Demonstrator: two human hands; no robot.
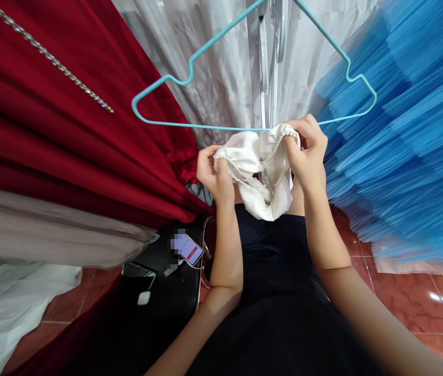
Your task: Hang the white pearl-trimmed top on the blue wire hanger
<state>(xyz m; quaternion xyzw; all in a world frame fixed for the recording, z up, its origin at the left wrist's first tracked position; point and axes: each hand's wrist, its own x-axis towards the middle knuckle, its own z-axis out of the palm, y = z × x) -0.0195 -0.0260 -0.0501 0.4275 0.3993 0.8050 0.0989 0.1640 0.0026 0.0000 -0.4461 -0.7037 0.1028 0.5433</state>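
White, soft and probably light, the pearl-trimmed garment (274, 201) would handle best by its edges, where both hands (221, 175) pinch it.

1. Blue layered tulle (405, 141) and red fabric (68, 120) are hanging on either side, suggesting a dress shop or clothing storeroom.
2. A turquoise hanger (206, 126) is showing before white cloth (221, 68).
3. Red floor tiles (401, 297) are running underneath.
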